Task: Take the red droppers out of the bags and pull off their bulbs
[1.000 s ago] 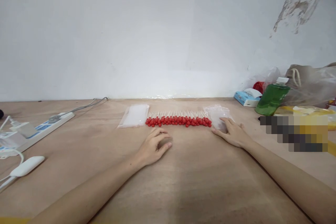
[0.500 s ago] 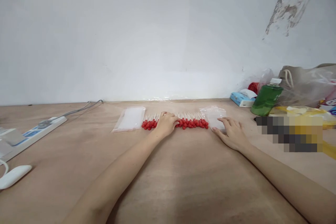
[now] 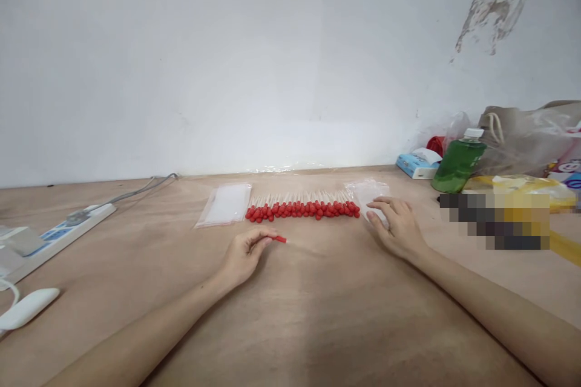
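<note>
A row of small sticks (image 3: 297,210) lies across the table, their rounded red ends towards me and their thin pale shafts pointing at the wall. In front of the row, my left hand (image 3: 244,256) pinches one red-ended stick (image 3: 281,239) between thumb and fingers; its pale shaft is blurred and points right. My right hand (image 3: 399,227) has its fingers apart and holds nothing. It rests at the edge of a clear plastic bag (image 3: 367,196) at the row's right end. Left of the row lies a stack of clear bags with white inside (image 3: 226,204).
At left are a white power strip (image 3: 84,221) with a grey cord and a white device (image 3: 31,307). A tissue pack (image 3: 417,164), a green bottle (image 3: 458,163) and plastic bags (image 3: 526,139) stand at right. A wall (image 3: 272,72) bounds the back.
My left hand has come away from the row, towards me and to the left, with one red-ended stick in its fingers. My right hand has barely moved.
</note>
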`<state>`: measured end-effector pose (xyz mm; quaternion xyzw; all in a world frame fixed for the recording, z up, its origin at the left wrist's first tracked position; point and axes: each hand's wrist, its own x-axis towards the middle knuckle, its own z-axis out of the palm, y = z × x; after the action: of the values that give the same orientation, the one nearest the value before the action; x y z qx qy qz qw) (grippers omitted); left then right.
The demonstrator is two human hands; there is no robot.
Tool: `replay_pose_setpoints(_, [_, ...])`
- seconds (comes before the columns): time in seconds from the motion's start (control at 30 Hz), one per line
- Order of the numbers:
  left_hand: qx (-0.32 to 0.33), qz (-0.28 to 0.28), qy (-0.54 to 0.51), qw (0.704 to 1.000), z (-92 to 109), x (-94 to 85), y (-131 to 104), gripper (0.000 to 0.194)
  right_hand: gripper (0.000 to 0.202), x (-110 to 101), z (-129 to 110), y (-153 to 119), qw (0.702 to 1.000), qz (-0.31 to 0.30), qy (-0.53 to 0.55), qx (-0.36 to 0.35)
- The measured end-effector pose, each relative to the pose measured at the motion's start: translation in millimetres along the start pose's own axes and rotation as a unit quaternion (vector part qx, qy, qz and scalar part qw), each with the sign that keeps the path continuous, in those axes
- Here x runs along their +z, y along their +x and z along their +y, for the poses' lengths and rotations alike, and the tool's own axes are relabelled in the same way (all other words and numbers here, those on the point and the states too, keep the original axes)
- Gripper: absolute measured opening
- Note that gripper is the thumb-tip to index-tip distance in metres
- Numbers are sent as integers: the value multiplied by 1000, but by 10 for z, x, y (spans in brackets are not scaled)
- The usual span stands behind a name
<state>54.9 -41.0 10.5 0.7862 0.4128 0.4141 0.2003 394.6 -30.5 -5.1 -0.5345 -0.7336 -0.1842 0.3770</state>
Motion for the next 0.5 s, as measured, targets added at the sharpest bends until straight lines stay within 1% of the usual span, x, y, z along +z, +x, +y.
replay_pose_setpoints(0.03, [-19,-13,-6,1000,-14,-25,-62,18,25,-43,-146,7,999,-3,27,-31])
replay_pose_setpoints(0.07, [-38,-24,-13,999,-26,-36,-105,18,25,-82,-305,10,996,-21,57,-64])
replay_pose_setpoints(0.13, [-65,-39,-29,997,-43,-29,-142,17,24,-126,-624,5,983,-83,104,-126])
replay_pose_setpoints(0.2, [-67,-53,-41,996,-50,-2,-140,17,30,-112,-881,-4,971,-129,119,-163])
replay_pose_setpoints(0.23, [-59,-60,-43,996,-51,11,-133,16,33,-83,-974,-5,967,-140,121,-177])
replay_pose_setpoints(0.33, [-35,-68,-39,996,-44,34,-120,16,34,57,-1109,19,960,-161,130,-188])
replay_pose_setpoints(0.43, [-32,-68,-36,997,-25,36,-125,15,32,188,-1117,65,958,-181,155,-162])
replay_pose_setpoints(0.5, [-28,-76,-37,996,0,34,-130,16,30,232,-1108,85,953,-204,168,-149])
